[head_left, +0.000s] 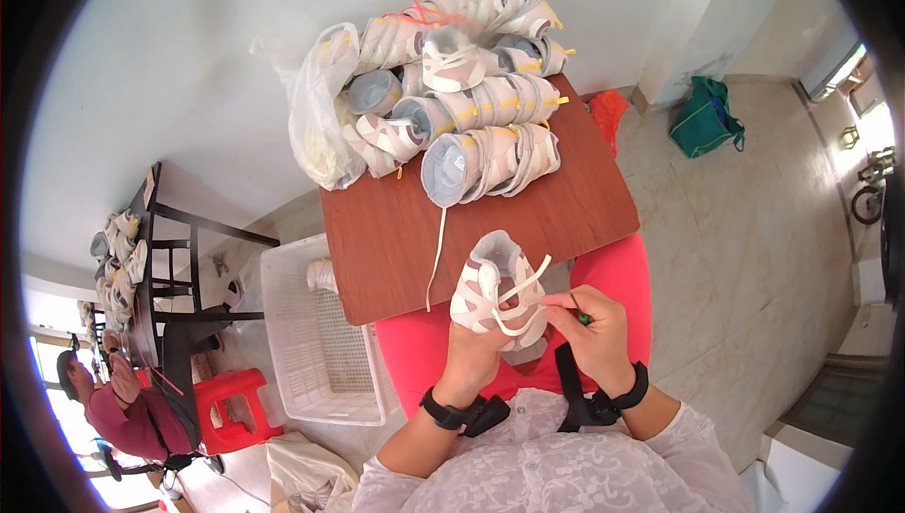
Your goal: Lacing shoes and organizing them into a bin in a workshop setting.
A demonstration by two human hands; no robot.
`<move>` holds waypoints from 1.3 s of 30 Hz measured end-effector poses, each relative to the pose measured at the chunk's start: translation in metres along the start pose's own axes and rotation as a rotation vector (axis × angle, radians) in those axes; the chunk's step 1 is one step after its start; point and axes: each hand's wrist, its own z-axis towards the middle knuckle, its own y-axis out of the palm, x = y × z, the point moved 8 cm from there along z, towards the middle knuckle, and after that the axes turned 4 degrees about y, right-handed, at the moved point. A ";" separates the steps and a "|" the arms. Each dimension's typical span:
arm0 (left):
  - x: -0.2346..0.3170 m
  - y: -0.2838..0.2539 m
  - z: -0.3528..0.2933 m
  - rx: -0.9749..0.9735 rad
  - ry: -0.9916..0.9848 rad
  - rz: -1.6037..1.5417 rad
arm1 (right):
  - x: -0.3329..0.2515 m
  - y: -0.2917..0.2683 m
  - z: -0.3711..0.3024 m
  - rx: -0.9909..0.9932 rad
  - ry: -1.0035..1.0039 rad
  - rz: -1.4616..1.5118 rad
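A white and beige shoe upper (471, 298) with a grey lining is held above my lap, near the table's front edge. My left hand (471, 357) is closed around its lower end. A flat cream shoelace (524, 289) runs through the upper and loops out on its right side. Beside that loop my right hand (596, 332) is closed in a pinch, with a small green-handled tool (584, 319) in its fingers. The tool's tip is too small to make out. Rows of nested shoe uppers (504, 162) lie on the brown table (566, 216), one lace trailing toward me.
A clear plastic bag (320, 126) sits at the table's back left. On the floor are a white plastic crate (283, 324), a red stool (236, 409) and a green bag (702, 117). Another person (132, 409) sits far left by a black-legged table (193, 221).
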 end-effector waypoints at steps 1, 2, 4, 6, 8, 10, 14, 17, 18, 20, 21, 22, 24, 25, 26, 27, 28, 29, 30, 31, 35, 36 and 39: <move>0.001 0.000 -0.001 0.012 0.026 -0.024 | -0.002 0.003 0.000 0.001 0.000 0.000; 0.002 0.000 -0.002 0.011 0.026 -0.024 | 0.002 0.009 0.001 -0.044 0.076 0.049; -0.002 -0.001 -0.003 -0.014 -0.018 0.048 | 0.006 0.015 0.001 -0.087 0.154 0.097; -0.002 -0.002 -0.002 -0.013 -0.004 0.062 | 0.005 0.013 0.001 -0.044 0.172 0.092; 0.000 -0.004 -0.003 -0.010 0.010 0.076 | -0.003 0.011 0.004 -0.050 0.025 0.003; 0.000 -0.003 -0.003 -0.042 0.008 0.157 | -0.009 0.012 0.003 -0.052 -0.121 -0.089; 0.004 0.008 -0.003 -0.071 0.039 0.133 | 0.008 0.019 0.000 -0.080 0.026 0.050; 0.012 0.012 -0.003 -0.071 0.114 0.034 | 0.018 0.018 0.000 -0.083 0.145 0.156; 0.016 0.016 -0.004 -0.142 0.132 0.046 | 0.023 0.019 -0.001 -0.114 0.224 0.211; 0.020 0.015 -0.005 -0.214 0.148 0.059 | 0.028 0.024 0.000 -0.231 0.342 0.339; 0.018 0.012 -0.006 -0.241 0.131 0.069 | 0.031 0.033 -0.004 -0.351 0.459 0.468; 0.016 0.012 -0.007 -0.267 0.114 0.079 | 0.030 0.032 -0.003 -0.349 0.460 0.468; 0.015 0.011 -0.006 -0.210 0.082 0.064 | 0.027 0.030 -0.003 -0.366 0.411 0.350; 0.014 0.008 -0.004 -0.152 0.052 0.049 | 0.026 0.031 -0.005 -0.365 0.411 0.350; 0.014 0.008 -0.003 -0.152 0.051 0.049 | 0.020 0.027 -0.005 -0.298 0.306 0.229; 0.014 0.006 -0.003 -0.119 0.058 0.037 | 0.013 0.022 -0.004 -0.232 0.200 0.107; 0.015 0.004 -0.002 -0.087 0.064 0.025 | 0.012 0.022 -0.005 -0.232 0.199 0.108; 0.015 0.004 -0.002 -0.086 0.065 0.025 | 0.005 0.019 -0.004 -0.204 0.105 0.046; 0.016 0.005 -0.002 -0.098 0.090 0.079 | -0.002 0.016 -0.004 -0.176 0.012 -0.015; 0.018 0.006 -0.002 -0.109 0.116 0.132 | -0.004 0.016 -0.004 -0.176 0.011 -0.015; 0.024 0.014 -0.003 -0.146 0.153 0.113 | -0.019 0.016 -0.006 -0.134 -0.166 -0.160; 0.021 0.008 -0.004 -0.132 0.132 0.097 | -0.026 0.017 -0.008 -0.103 -0.264 -0.225; 0.019 0.007 -0.004 -0.134 0.109 0.079 | -0.029 0.020 -0.015 -0.021 -0.393 -0.260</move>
